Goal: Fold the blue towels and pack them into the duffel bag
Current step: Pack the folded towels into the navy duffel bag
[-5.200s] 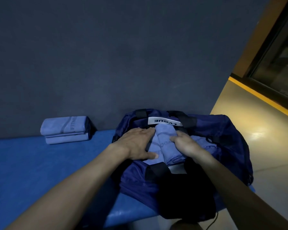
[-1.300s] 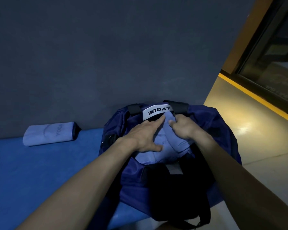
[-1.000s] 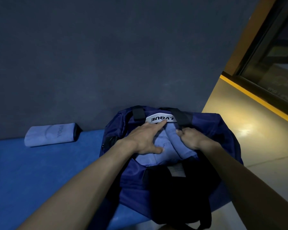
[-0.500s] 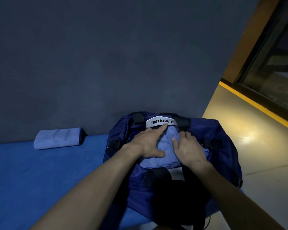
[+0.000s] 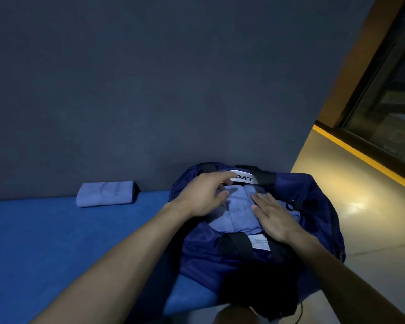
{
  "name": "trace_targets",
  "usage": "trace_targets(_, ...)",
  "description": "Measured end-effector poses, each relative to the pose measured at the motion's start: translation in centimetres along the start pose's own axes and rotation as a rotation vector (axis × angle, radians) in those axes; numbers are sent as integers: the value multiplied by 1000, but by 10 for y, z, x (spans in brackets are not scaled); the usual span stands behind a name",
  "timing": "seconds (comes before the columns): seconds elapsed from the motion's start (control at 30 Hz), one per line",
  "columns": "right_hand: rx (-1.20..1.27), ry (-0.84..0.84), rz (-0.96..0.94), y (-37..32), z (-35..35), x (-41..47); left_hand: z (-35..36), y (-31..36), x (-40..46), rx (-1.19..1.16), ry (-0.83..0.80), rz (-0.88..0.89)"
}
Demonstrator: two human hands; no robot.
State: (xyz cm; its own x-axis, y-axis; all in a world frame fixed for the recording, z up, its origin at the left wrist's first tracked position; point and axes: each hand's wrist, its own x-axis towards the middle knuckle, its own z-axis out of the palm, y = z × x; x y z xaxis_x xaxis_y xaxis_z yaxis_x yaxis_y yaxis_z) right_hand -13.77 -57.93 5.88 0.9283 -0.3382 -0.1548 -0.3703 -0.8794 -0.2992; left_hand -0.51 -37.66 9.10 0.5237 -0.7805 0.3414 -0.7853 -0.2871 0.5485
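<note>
You're working at the navy soft nylon duffel bag [image 5: 255, 260], sagging open on the blue padded bench [image 5: 45, 242] against a dark wall. Folded pale-blue cloth towels [image 5: 234, 211] are lying inside its mouth; they're probably light and limp, so flat palms suit them. One folded blue towel [image 5: 105, 194] is waiting well apart. Your left hand [image 5: 204, 195] is hovering, fingers relaxed; your right hand [image 5: 274, 216] is pressing flat.

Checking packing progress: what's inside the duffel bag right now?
Light blue folded towels fill the open top of the duffel bag. The left hand and right hand rest on them, hiding part. Anything beneath the top layer is covered.
</note>
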Motion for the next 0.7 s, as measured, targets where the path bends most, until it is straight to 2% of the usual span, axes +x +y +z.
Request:
trace_targets(0.07, -4, -38, 8, -2, -1, 2, -22, -11, -17, -50, 200, 24)
trace_targets(0.13, -105, -51, 9, -8, -6, 4, -44, -36, -34, -13, 333, -26)
trace_targets(0.2, -143, 77, -55, -24, -16, 3, -61, -73, -53, 89, 390, -152)
trace_targets(0.27, 10, 298, -184, -50, -24, -3, -75, -113, -73, 247, 355, -315)
trace_targets(0.33, 131, 440, -356, -80, -28, -8, -83, -146, -93, 438, 229, -480)
trace_targets(0.4, 178, 447, -494, -109, -27, -9, -88, -168, -111, 593, 54, -645)
trace_targets(0.47, 206, 408, -564, -130, -21, -4, -90, -185, -126, 657, -35, -730)
trace_targets(0.57, 258, 385, -614, -147, -10, 7, -88, -206, -138, 652, 56, -765)
trace_targets(0.7, 302, 376, -613, -148, -1, 15, -86, -217, -138, 721, 101, -693)
